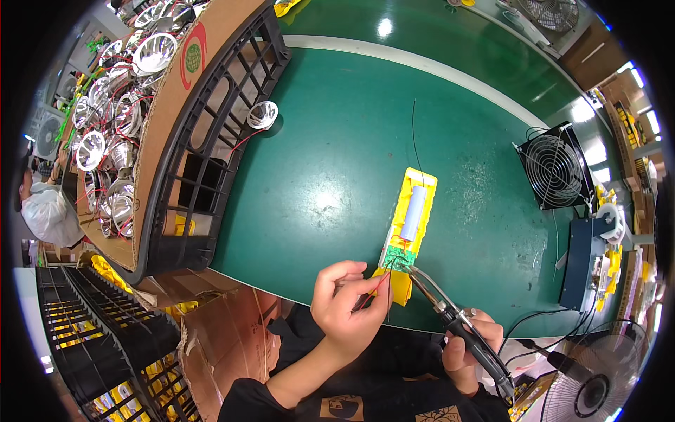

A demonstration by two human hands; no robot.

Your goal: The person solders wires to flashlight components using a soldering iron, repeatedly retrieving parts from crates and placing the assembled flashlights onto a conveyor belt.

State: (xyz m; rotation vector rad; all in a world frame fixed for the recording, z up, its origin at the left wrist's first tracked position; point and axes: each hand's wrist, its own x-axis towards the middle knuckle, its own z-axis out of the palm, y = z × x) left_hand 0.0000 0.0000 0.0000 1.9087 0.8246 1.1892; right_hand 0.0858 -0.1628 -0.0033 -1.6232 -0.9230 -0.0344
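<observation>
Glossy green workbench point(316, 133), pale strip point(344, 46) along far edge, crowded shelving point(645, 149) at right, bright reflected light point(329, 200)

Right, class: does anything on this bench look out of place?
One silver reflector sits alone beside the black crate, apart from the reflector heap in the cardboard box, so it looks stray.

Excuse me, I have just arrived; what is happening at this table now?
A person's left hand pinches thin wires beside a small green circuit board. The right hand grips a soldering iron, its tip at the board's edge; whether it touches is unclear. The board sits at the near end of a yellow housing holding a blue cylindrical cell. A loose reflector is beside the black crate.
</observation>
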